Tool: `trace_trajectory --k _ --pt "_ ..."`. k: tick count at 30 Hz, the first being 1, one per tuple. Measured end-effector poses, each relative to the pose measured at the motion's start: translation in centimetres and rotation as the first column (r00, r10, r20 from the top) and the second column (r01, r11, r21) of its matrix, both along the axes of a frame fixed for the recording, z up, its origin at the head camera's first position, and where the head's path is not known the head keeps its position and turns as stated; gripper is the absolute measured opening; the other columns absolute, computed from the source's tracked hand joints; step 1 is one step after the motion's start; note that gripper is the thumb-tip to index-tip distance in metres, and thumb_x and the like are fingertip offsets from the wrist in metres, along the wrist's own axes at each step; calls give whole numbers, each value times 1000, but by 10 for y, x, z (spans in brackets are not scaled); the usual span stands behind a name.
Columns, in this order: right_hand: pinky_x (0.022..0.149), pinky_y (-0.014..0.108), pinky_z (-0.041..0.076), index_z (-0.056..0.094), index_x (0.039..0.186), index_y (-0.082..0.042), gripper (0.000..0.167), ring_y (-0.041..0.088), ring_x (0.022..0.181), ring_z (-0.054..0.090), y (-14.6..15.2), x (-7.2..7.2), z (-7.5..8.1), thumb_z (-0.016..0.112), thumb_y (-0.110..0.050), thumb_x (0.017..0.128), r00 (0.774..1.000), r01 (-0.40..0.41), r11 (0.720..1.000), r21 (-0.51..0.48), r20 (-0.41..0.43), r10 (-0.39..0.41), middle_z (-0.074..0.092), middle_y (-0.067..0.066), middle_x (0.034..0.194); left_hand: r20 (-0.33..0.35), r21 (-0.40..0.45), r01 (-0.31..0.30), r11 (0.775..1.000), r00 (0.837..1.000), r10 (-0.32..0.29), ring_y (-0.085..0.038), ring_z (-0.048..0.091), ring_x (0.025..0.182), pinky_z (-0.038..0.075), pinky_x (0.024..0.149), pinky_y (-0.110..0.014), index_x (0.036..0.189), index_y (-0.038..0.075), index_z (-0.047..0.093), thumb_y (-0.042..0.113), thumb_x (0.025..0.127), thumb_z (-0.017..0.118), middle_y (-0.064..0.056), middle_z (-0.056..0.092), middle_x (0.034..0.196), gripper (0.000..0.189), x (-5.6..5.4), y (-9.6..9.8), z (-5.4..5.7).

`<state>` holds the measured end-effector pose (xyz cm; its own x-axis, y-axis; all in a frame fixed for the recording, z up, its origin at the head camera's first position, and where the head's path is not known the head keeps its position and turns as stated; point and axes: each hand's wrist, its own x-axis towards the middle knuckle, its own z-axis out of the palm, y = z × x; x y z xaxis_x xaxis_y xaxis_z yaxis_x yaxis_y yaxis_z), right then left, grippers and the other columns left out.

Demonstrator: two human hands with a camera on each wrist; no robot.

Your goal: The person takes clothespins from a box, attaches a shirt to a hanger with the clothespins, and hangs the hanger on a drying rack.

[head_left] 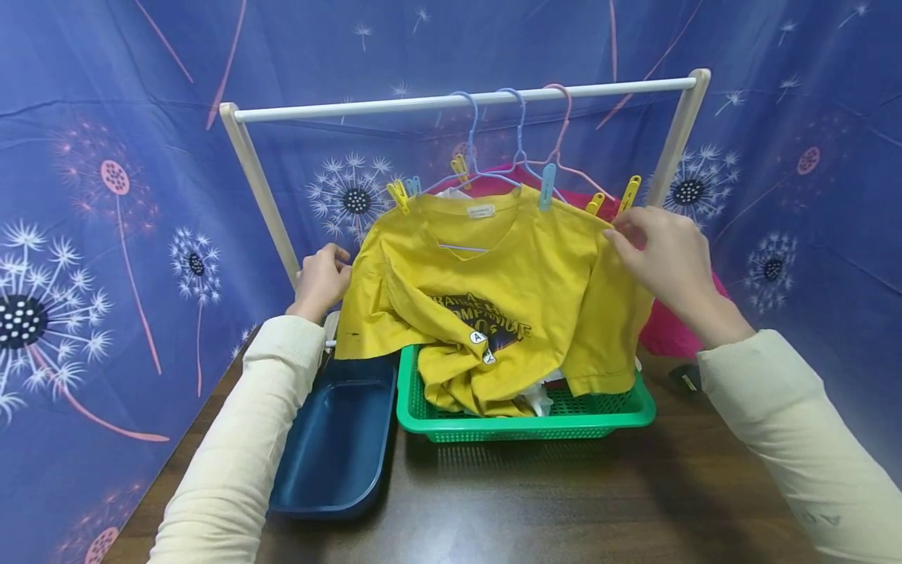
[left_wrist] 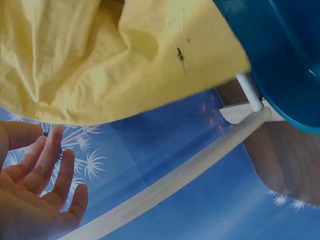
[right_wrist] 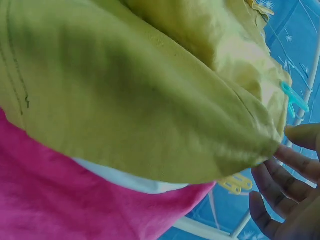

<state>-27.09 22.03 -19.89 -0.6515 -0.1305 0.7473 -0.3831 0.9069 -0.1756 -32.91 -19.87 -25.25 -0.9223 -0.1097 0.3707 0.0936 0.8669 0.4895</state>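
Note:
A yellow T-shirt (head_left: 493,274) with a dark printed front hangs from a hanger, its lower part bunched in a green basket (head_left: 521,427). A blue clothespin (head_left: 547,186) clips one shoulder, and a yellow clothespin (head_left: 398,196) stands at the other. My right hand (head_left: 662,251) pinches the shirt at the right sleeve's top edge between thumb and fingers. Beside the left sleeve is my left hand (head_left: 322,280). In the left wrist view its fingers (left_wrist: 65,175) are spread and loosely bent at the cloth's edge, gripping nothing.
A white rail (head_left: 395,106) on wooden posts carries blue hangers (head_left: 520,133) and a pink hanger (head_left: 561,129). Behind the shirt hangs a pink garment (right_wrist: 75,200). A dark blue tub (head_left: 338,454) stands left of the basket on the wooden table (head_left: 564,501).

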Motion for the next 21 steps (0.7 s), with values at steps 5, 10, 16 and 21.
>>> trace_trajectory --k 5,10,16,21 --pt "67 45 41 65 95 -1 21 30 81 56 12 10 -5 59 -19 87 999 -38 999 -33 -9 38 65 17 90 13 -71 69 995 998 -69 -36 57 101 33 91 -57 120 3 50 17 93 46 -19 62 109 32 12 -5 -9" --pt "82 54 35 62 100 4 23 37 94 51 30 17 -13 59 -13 85 996 -89 995 -36 -14 88 61 22 95 -10 -151 91 984 996 -94 -37 55 101 35 86 -56 122 4 48 20 93 48 -18 60 111 33 28 -11 -19" --pt "83 60 30 58 107 4 29 42 101 46 48 27 -28 61 -11 82 996 -84 996 -16 -1 84 57 24 104 -52 -212 92 973 993 -106 -39 52 101 35 84 -56 119 4 50 21 93 50 -18 60 109 31 50 -17 -33" --pt "80 59 30 57 108 3 35 43 102 45 58 36 -43 65 -9 76 998 -69 997 27 -3 69 55 24 108 -57 -242 94 966 992 -111 -41 51 102 34 85 -58 119 4 52 25 95 47 -18 60 107 33 66 -22 -49"
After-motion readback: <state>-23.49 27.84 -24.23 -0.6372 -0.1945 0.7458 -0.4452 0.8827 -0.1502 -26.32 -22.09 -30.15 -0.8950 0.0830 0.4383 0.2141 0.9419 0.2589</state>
